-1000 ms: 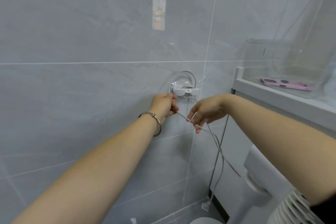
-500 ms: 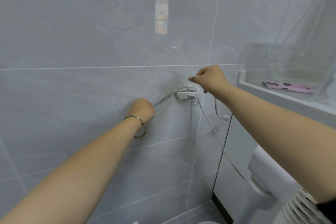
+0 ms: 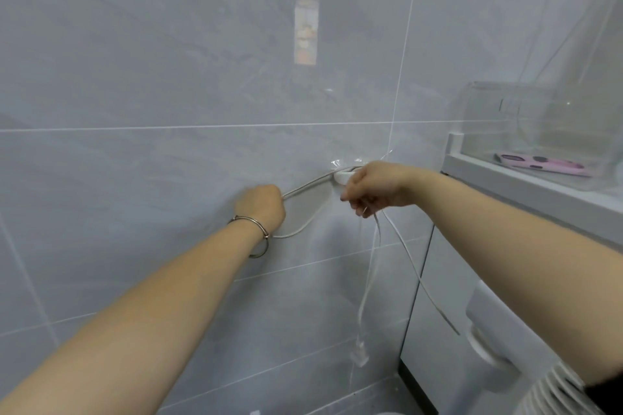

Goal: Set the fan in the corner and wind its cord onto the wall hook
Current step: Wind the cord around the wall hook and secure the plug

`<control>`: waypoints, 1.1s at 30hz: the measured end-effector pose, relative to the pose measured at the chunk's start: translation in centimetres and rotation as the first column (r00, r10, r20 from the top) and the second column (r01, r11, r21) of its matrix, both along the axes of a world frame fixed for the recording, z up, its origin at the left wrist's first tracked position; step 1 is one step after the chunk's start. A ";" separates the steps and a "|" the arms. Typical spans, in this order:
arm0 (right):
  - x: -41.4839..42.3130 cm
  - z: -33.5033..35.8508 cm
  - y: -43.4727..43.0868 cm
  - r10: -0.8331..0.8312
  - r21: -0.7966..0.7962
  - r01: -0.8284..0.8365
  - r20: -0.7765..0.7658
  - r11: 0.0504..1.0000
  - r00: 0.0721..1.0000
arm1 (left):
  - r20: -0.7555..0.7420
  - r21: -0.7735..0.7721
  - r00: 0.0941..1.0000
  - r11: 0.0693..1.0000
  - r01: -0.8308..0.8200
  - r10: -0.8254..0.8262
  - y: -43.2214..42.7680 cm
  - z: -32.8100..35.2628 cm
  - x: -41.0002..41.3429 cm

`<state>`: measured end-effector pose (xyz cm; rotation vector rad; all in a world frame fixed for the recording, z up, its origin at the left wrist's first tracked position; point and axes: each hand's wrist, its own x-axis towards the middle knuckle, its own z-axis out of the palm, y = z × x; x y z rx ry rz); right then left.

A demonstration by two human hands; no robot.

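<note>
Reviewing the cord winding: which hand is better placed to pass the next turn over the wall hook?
Probably the right. The right hand sits at the wall hook, pinching the cord just below it; the left hand is off to the side, gripping the cord's loop.

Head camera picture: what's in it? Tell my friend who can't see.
A person's left hand holds a loop of white cord stretched from the wall hook, while the right hand pinches it beside the hook; the plug dangles below.
</note>
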<state>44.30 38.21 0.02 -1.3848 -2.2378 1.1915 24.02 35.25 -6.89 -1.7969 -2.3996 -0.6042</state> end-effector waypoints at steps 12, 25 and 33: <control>1.7 -3.0 2.2 -0.342 0.671 0.198 0.088 0.714 0.936 | -0.033 0.068 0.999 0.997 -0.025 0.027 0.1 0.4 -0.1; 0.5 -4.0 2.4 -0.265 0.671 0.009 0.280 0.741 0.922 | -0.438 -0.246 0.894 0.969 -0.019 -0.093 0.8 -2.6 2.2; 1.0 -3.9 3.6 -0.255 0.697 -0.094 0.380 0.711 0.889 | 0.552 -0.259 0.831 0.933 0.250 -0.069 3.3 -5.6 3.3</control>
